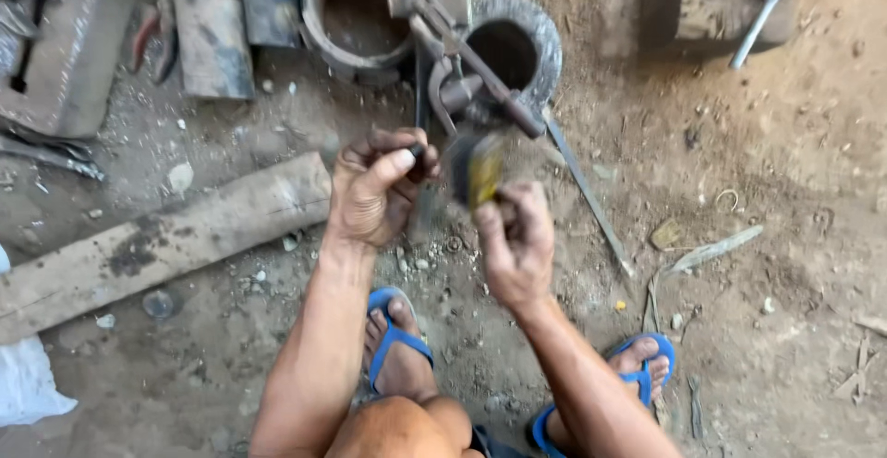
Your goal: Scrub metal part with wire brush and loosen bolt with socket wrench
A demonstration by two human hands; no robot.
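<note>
My left hand [374, 190] is closed in a fist around a thin dark metal piece [418, 152] that pokes out beside the thumb. Just to its right, my right hand [513, 241] grips a blurred dark-and-yellow object [476, 170], held upright at chest height over the dirt floor. The two hands are nearly touching. What the yellow object is cannot be made out through the motion blur. Below them are my feet in blue flip-flops [397, 333].
A wooden beam [166, 241] lies at the left. Behind the hands stand two round metal rims [356, 14], [517, 42] with hammers and tongs [462, 61] across them. A long metal rod [587, 190] lies at the right, a hammer [765, 10] on a block far right.
</note>
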